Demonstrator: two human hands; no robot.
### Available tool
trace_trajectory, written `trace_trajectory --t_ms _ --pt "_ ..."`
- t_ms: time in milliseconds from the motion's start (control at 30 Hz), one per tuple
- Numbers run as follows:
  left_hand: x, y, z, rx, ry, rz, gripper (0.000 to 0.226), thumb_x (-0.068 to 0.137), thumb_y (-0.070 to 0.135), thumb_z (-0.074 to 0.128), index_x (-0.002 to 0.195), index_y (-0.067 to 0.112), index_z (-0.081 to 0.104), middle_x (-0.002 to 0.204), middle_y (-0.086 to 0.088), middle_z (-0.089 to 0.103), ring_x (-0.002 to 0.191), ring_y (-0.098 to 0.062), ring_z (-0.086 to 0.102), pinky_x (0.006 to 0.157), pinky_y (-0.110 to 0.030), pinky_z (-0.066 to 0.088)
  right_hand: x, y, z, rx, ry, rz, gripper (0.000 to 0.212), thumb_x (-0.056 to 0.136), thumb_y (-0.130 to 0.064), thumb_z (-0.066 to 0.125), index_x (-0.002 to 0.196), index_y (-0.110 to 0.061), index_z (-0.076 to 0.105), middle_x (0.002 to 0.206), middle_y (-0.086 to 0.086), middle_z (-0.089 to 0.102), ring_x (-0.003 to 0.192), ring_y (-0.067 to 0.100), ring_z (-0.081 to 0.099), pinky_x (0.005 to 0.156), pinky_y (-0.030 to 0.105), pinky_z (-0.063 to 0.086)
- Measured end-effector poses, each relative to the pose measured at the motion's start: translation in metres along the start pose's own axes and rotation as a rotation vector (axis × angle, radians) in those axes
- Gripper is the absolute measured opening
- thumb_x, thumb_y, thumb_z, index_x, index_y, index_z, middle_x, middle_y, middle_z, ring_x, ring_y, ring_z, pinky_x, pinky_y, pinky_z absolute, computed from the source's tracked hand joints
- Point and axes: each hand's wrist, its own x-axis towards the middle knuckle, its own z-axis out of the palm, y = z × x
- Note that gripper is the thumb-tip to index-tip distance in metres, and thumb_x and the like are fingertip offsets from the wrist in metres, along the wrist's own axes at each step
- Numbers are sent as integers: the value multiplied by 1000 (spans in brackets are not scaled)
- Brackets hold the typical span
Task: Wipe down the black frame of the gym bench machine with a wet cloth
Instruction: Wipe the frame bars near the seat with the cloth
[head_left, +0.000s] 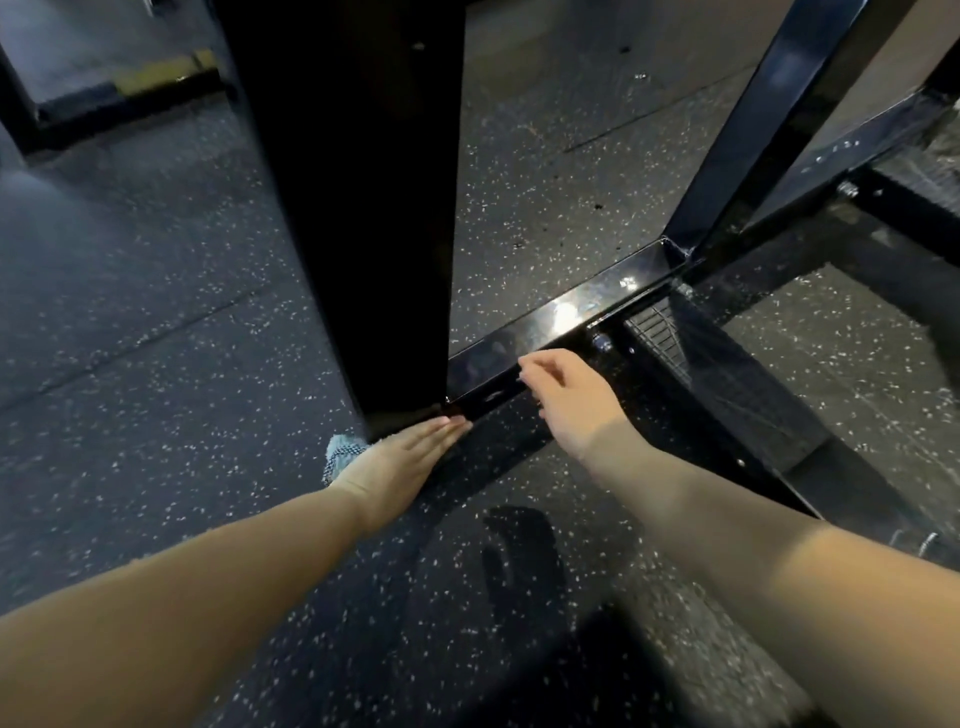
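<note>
The black frame of the bench machine fills the view: a thick upright post (358, 208), a glossy floor bar (561, 317) running right from its foot, and a slanted upright (753, 130). My left hand (402, 457) lies flat with straight fingers against the foot of the post, pressing a light blue cloth (340, 457) that sticks out on its left side. My right hand (561, 400) hovers at the near edge of the floor bar, fingers loosely curled, holding nothing that I can see.
Dark speckled rubber flooring (156, 312) surrounds the frame. A bolt (601, 341) and a ridged foot plate (660, 332) sit just right of the floor bar. More black frame bars (883, 208) extend right. A yellow-and-black edge (166, 75) lies far left.
</note>
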Motion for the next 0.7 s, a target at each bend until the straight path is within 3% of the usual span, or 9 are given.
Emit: trace_trajectory --t_ms 100,200,300,400,467,533,600,633,700 --pt "-10 -7 -4 -58 6 49 58 100 15 17 130 -14 -23 140 -24 -36 135 -33 -30 98 -44 -26 7 11 1 -168 -24 -69 23 98 -26 50 119 -22 58 114 -6 57 104 9 53 95 23 39" --pt "-23 -24 -17 -74 62 -60 52 94 11 -2 131 -12 -33 135 -25 -42 122 -34 -40 97 -46 -36 2 12 8 172 -71 164 21 100 -26 46 114 -16 58 108 1 60 92 13 57 91 32 49" --pt "-12 -23 -13 -224 335 -342 56 89 7 -18 143 -6 -15 149 -23 -16 139 -35 -21 111 -44 -24 -18 13 23 678 -215 451 42 102 -39 40 129 -9 50 122 12 58 102 24 58 96 40 48" --pt "10 -11 -23 -566 452 -490 57 91 14 9 147 -1 11 153 -15 4 144 -27 -1 118 -37 -9 -32 5 34 1073 -341 573 60 98 -56 32 147 -21 33 145 12 44 132 32 43 113 48 30" --pt "27 -1 -34 -800 493 -472 62 84 16 24 144 2 28 153 -12 18 142 -23 13 117 -35 -5 -28 -2 39 1146 -334 559 59 97 -57 31 146 -25 35 148 6 41 137 25 37 116 43 25" --pt "33 6 -42 -1012 485 -494 55 90 12 30 145 5 28 154 -8 20 141 -13 8 115 -25 -13 -22 -5 44 1185 -263 572 51 98 -50 40 139 -21 47 142 3 50 133 18 44 111 35 31" --pt "27 4 -41 -1209 480 -456 53 99 10 31 149 13 17 155 3 8 140 -4 -2 108 -9 -15 -15 0 52 1170 -198 544 35 97 -36 51 128 -21 59 127 4 63 116 16 58 102 31 42" --pt "17 3 -40 -1347 448 -435 51 99 12 31 149 16 21 155 4 14 142 -5 5 107 -5 -8 -13 2 56 1160 -173 532 26 98 -27 52 122 -22 61 120 5 66 108 16 62 99 31 45" --pt "-6 0 -38 -1498 484 -537 48 92 12 35 138 15 46 142 -2 45 127 -13 45 105 -6 24 -9 2 65 1184 -99 505 24 99 -12 49 117 -21 62 114 10 66 97 18 66 92 30 51"
